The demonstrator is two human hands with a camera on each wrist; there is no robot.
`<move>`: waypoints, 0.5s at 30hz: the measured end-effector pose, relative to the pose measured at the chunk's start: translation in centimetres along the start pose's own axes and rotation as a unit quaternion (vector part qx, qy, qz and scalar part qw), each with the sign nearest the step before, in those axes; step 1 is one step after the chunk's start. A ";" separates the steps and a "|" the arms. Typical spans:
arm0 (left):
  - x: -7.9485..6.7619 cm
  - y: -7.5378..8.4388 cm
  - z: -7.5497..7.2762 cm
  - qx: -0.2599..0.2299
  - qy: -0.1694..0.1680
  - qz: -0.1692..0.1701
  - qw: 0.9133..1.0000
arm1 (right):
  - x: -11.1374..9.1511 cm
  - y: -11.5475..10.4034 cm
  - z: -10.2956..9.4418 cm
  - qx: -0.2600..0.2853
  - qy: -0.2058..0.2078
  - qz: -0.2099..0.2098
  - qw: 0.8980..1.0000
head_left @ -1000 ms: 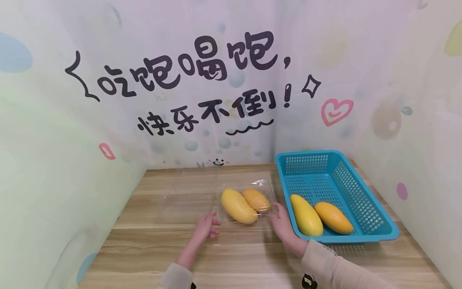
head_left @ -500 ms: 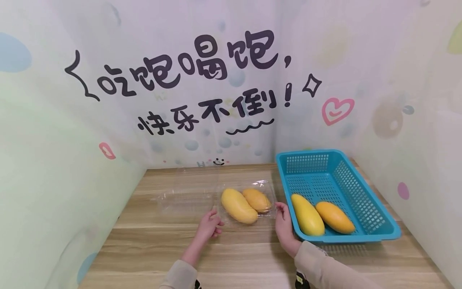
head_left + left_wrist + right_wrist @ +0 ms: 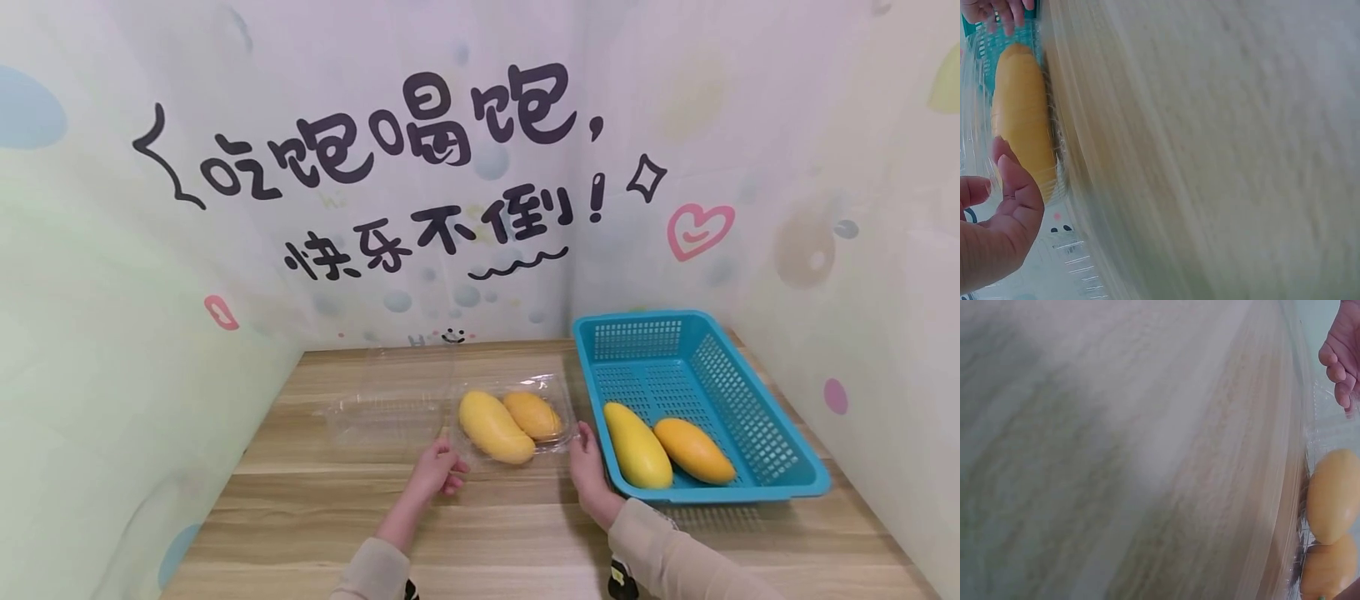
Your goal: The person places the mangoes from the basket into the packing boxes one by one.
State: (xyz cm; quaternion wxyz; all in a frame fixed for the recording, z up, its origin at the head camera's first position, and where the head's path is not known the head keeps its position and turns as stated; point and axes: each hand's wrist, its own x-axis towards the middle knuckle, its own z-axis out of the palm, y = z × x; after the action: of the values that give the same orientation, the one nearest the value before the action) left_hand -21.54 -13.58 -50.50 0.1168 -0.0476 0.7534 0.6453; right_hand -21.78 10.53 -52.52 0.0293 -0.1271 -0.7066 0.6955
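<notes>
A clear plastic clamshell box [image 3: 557, 390] lies open on the table, its lid [image 3: 386, 407] folded out to the left. Two mangoes sit in the box's right half: a larger yellow mango [image 3: 495, 429] in front and a more orange mango [image 3: 532, 415] behind it. My left hand [image 3: 437, 471] is at the front left of that half, fingers loosely bent, thumb apart from them in the left wrist view. Along the box's right side, my right hand [image 3: 588, 471] touches the edge with fairly straight fingers. In the right wrist view only a sliver of the right hand shows.
A blue plastic basket [image 3: 641, 318] stands right of the box, close beside my right hand. Inside lie a yellow mango [image 3: 637, 446] and an orange mango [image 3: 693, 452]. A printed wall cloth [image 3: 487, 308] encloses the wooden table [image 3: 300, 517] at the back and sides.
My left hand has shifted slightly right, closer to the box. The right forearm has swung a little left while its fingers stay by the box's right edge. The mangoes have barely moved.
</notes>
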 end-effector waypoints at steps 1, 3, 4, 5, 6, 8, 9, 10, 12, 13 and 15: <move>0.0 -0.1 0.0 -0.004 -0.005 0.000 1.000 | 0.0 0.0 0.0 -0.004 -0.003 0.000 1.000; 0.1 -0.2 0.0 -0.010 -0.005 -0.002 1.000 | 0.0 0.1 -0.1 -0.014 -0.009 0.000 1.000; 0.1 -0.2 0.1 -0.016 -0.004 -0.002 1.000 | 0.0 0.1 -0.1 -0.018 -0.011 -0.001 1.000; 0.1 -0.2 0.1 -0.020 -0.004 -0.001 1.000 | 0.0 0.1 -0.2 -0.020 -0.014 -0.001 1.000; 0.0 -0.2 0.2 -0.025 -0.002 0.001 1.000 | 0.0 0.1 -0.2 -0.021 -0.015 -0.002 1.000; 0.0 -0.2 0.3 -0.028 0.006 0.001 1.000 | -0.1 0.1 -0.3 -0.022 -0.018 -0.001 1.000; 0.0 -0.1 0.4 -0.030 0.010 0.002 1.000 | -0.1 0.1 -0.3 -0.023 -0.018 -0.002 1.000; -0.1 -0.1 0.4 -0.031 0.012 0.003 0.999 | -0.2 0.0 -0.3 -0.024 -0.017 -0.003 1.000; 0.0 -0.1 0.6 -0.031 0.016 0.004 0.999 | -0.2 -0.1 -0.3 -0.023 -0.016 -0.001 1.000; 0.1 -0.2 0.6 -0.031 0.019 0.003 0.999 | -0.3 -0.1 -0.3 -0.023 -0.015 -0.001 1.000; 0.1 -0.2 0.7 -0.031 0.019 0.003 0.999 | -0.3 -0.2 -0.3 -0.024 -0.011 -0.001 1.000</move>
State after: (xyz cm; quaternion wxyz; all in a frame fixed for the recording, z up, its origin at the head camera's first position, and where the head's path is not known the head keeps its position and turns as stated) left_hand -21.49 -12.92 -50.77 0.0988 -0.0609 0.7355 0.6675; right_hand -21.46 10.75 -52.27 0.0190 -0.1190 -0.7237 0.6796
